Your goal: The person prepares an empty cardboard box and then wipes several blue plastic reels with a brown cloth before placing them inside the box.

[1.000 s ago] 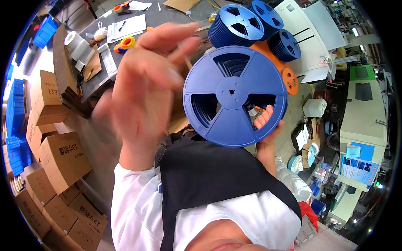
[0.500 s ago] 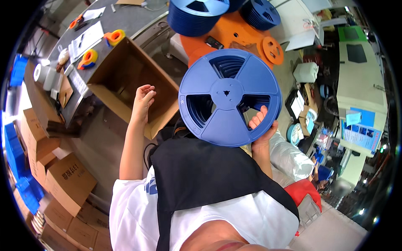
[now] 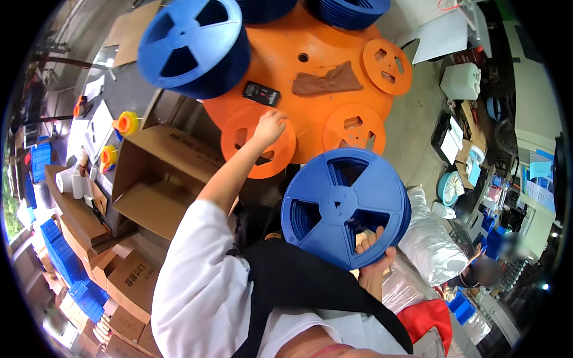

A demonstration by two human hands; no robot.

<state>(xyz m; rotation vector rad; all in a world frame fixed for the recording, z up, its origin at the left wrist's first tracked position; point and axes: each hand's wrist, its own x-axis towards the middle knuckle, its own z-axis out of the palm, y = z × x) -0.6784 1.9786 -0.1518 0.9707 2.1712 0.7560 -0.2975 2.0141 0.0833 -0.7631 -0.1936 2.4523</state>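
Bracing a stack of blue reels [image 3: 340,194] just in front of the black apron [image 3: 316,277], the right hand [image 3: 377,256] has its fingers hooked through a window of the top flange, thumb side out at the rim. That grip looks chosen so one hand can carry the load and leave the other free. One stack held, then; how many reels deep, I can't count.

Over to the left hand [image 3: 271,126]: fingers loosely bent, nothing showing in them, out above an orange disc [image 3: 258,156] at the near edge of the round orange tabletop [image 3: 274,53]. Whether they touch the disc, I can't tell.

Three orange discs in view around that rim, spaced apart, probably as separate seats for stacks. Beyond them, three more blue stacks, the big one [image 3: 194,45] at far left, lying flat, presumably so they stay level. Between them, one black device [image 3: 261,93] and one crumpled brown cloth [image 3: 328,82].

Further out, one open cardboard box [image 3: 170,149] gapes at the left, with two yellow tape rolls [image 3: 127,122] beyond it, and one white jug [image 3: 461,82] away on the right.
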